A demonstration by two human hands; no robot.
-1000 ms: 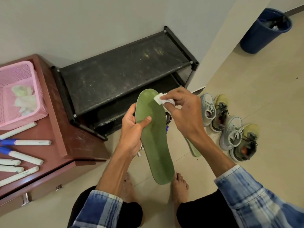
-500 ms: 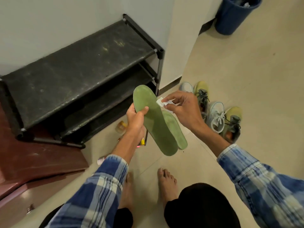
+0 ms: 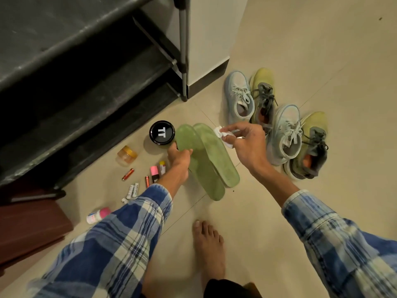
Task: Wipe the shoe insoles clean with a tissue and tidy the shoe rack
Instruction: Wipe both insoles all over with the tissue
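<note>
Two green insoles lie side by side low over the floor. My left hand (image 3: 179, 160) grips the left insole (image 3: 202, 175) at its edge, thumb on top. The right insole (image 3: 219, 155) lies on the tiles beside it, partly overlapped. My right hand (image 3: 247, 143) pinches a crumpled white tissue (image 3: 223, 136) just above the right insole's toe end. The black shoe rack (image 3: 86, 61) fills the upper left, its shelves bare.
Two light blue sneakers (image 3: 239, 97) and two yellow-grey sneakers (image 3: 309, 147) stand right of the insoles. A black round tin (image 3: 162, 132), an amber jar (image 3: 127, 154), batteries (image 3: 133, 190) and small tubes litter the floor by the rack. A brown cabinet (image 3: 28, 229) is at lower left. My bare foot (image 3: 209, 244) is below.
I have bent down and the view dropped toward the floor. My left hand lowered the insole beside the second one. My right hand with the tissue came down with it.
</note>
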